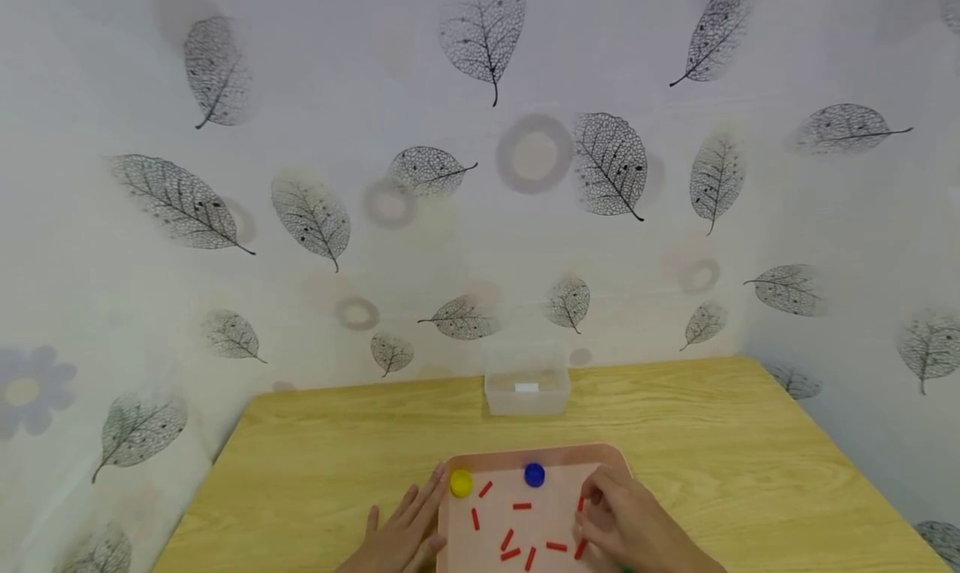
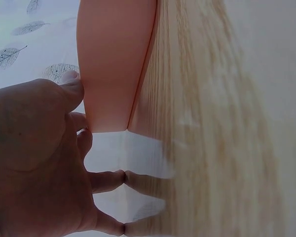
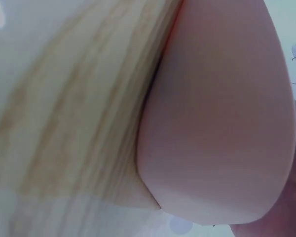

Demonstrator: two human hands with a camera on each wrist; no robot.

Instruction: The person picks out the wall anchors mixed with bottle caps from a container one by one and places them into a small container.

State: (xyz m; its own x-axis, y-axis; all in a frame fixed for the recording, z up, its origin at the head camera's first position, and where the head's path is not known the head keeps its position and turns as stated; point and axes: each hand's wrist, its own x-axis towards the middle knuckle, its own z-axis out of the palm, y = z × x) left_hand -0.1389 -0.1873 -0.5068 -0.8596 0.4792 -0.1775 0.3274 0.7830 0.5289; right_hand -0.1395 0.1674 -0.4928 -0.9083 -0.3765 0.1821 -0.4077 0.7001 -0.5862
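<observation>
A pink tray (image 1: pixel 536 455) lies on the table, holding several short red sticks (image 1: pixel 522 505), a yellow round cap (image 1: pixel 461 483) and a blue one (image 1: pixel 534 475). Outside its left wall, my left hand (image 1: pixel 405 527) rests with fingers extended, the fingers touching the tray's edge. In the left wrist view, the tips of two fingers of that hand (image 2: pixel 44 158) meet the table. Over the tray's right side, my right hand (image 1: pixel 633 519) pinches a red stick (image 1: pixel 581 504) between thumb and index finger. The right wrist view shows mainly the tray's outer wall (image 3: pixel 217 118), which hides most of that hand.
A clear plastic box (image 1: pixel 527 400) with a white label stands at the back of the wooden table (image 1: pixel 360 431), near the leaf-patterned wall covering (image 1: pixel 487 248). A bit of something green (image 1: pixel 627 569) shows beneath the right hand at the bottom edge.
</observation>
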